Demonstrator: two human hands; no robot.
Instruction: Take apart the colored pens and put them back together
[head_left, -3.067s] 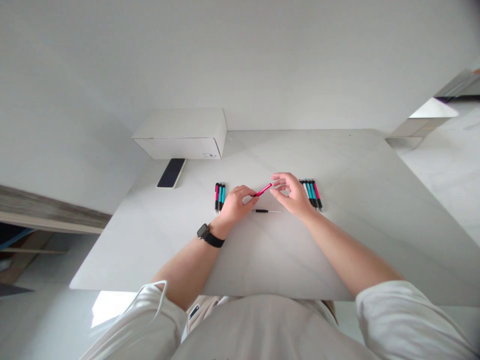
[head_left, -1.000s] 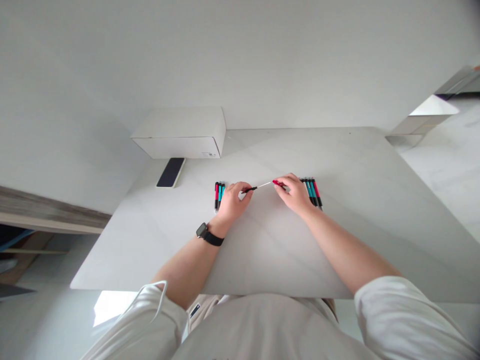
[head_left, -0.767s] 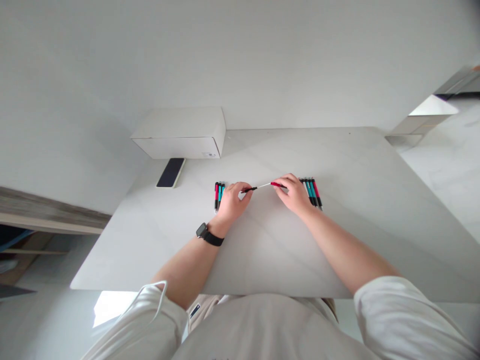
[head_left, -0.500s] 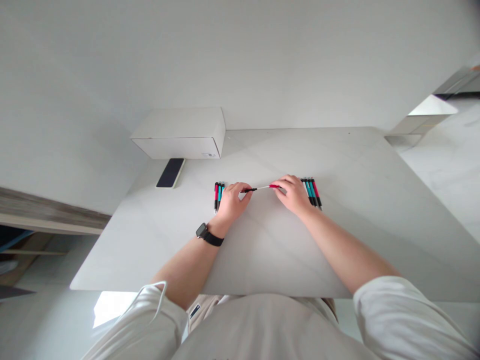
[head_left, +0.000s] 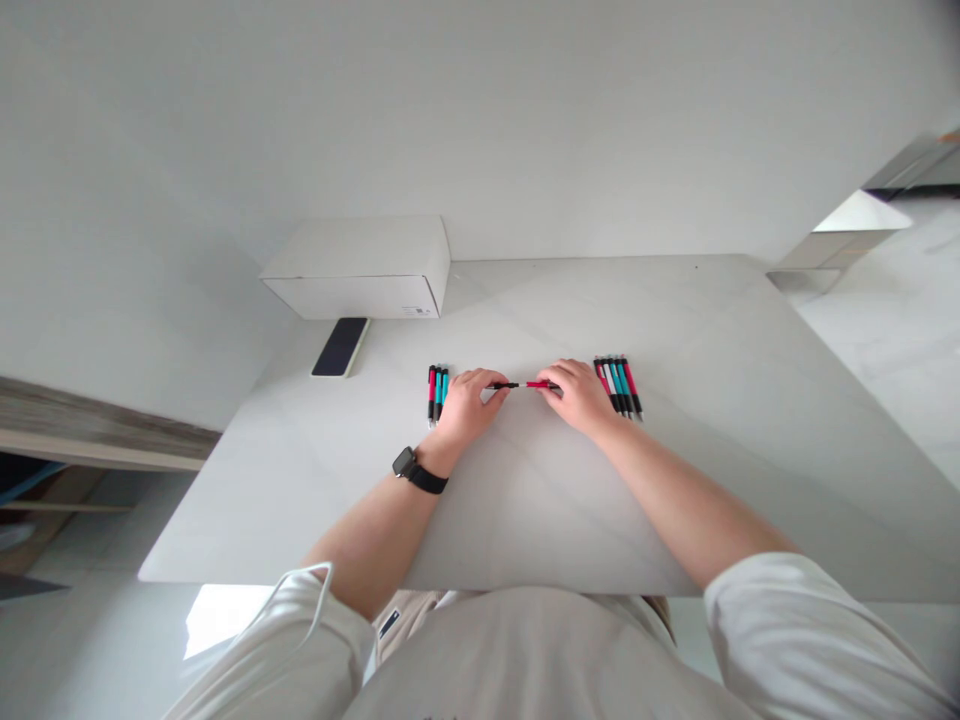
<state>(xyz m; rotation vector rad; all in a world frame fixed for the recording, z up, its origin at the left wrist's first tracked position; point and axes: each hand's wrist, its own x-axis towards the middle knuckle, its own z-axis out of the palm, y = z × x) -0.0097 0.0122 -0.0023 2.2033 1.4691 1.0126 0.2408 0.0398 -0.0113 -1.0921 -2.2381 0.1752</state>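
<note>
Between my hands is a pen taken apart into two pieces, level above the middle of the table. My left hand [head_left: 466, 402] pinches its black grip section [head_left: 505, 386]. In the fingers of my right hand [head_left: 574, 392] is the red barrel [head_left: 537, 384]. A short length of white refill [head_left: 523, 385] shows in the gap between the pieces. Beside my left hand lies a small row of red and teal pens [head_left: 437, 392], partly hidden by that hand. To the right of my right hand lies another row of several pens [head_left: 621, 385], red, white and teal with black grips.
A white box [head_left: 352, 297] stands against the wall at the back left of the white table [head_left: 337, 530]. A phone [head_left: 340, 347] lies in front of the box. My left wrist wears a black watch [head_left: 405, 462].
My right hand has moved slightly left and nearer to me, so the red barrel is closer to the black section and less white refill shows. More of the right row of pens is uncovered.
</note>
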